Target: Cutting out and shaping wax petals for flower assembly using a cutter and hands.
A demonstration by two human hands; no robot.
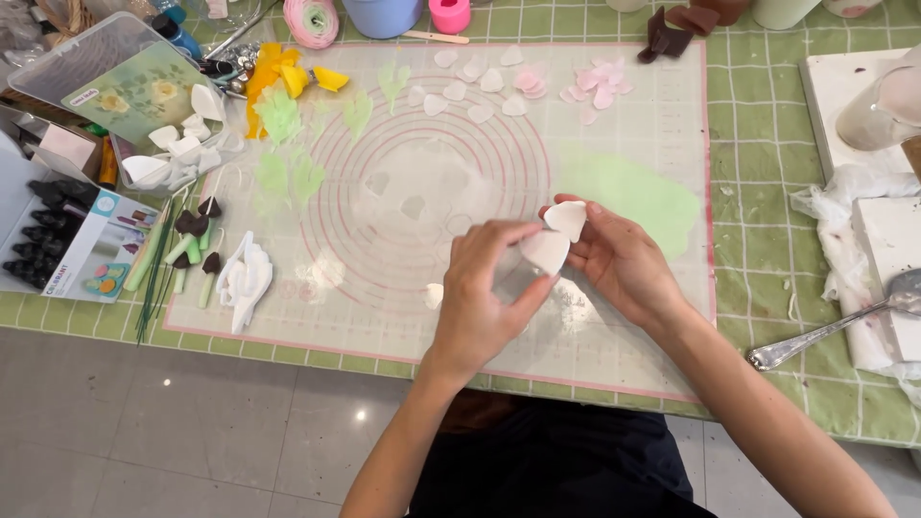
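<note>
Both hands meet over the near half of the translucent work mat [614,336]. Left hand [484,297] pinches a white petal [545,251]; right hand [624,264] pinches a second white petal [567,218] just above, edges touching. Pale green rolled sheet [633,197] lies on the mat's right part.

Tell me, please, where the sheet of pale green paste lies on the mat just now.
In the head view the green sheet lies flat on the right part of the translucent mat, just beyond the right hand and below the pink petals.
</note>
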